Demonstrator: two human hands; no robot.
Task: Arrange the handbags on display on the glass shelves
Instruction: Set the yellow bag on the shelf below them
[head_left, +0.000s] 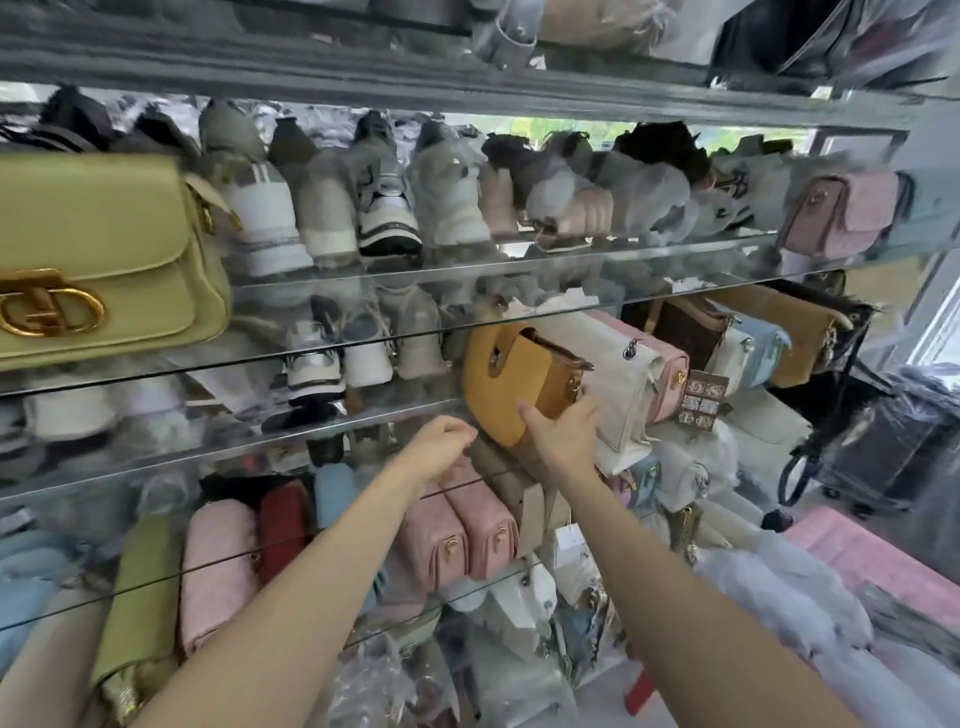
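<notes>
The right hand (563, 434) grips the lower corner of a mustard-yellow handbag (506, 384), thumb on its front face and fingers curled round its side. That bag stands on a glass shelf (363, 418) at the left end of a packed row, touching a cream handbag (615, 379) just beside it; further right come a pink handbag (670, 379) with a hanging tag, then brown, pale blue and tan bags (all pressed close together). The left hand (439, 447) hovers just beside the yellow bag at the shelf's front edge, fingers curled loosely inward; whether it pinches anything I cannot tell.

On the shelf above, a large lime-green handbag (104, 254) with a gold clasp sits at far left, with sneakers (387, 208) lined up behind it and a pink quilted bag (841, 213) at far right. Below the hands, two pink handbags (460, 535) stand side by side, with a red one (283, 530) and another pink one further left.
</notes>
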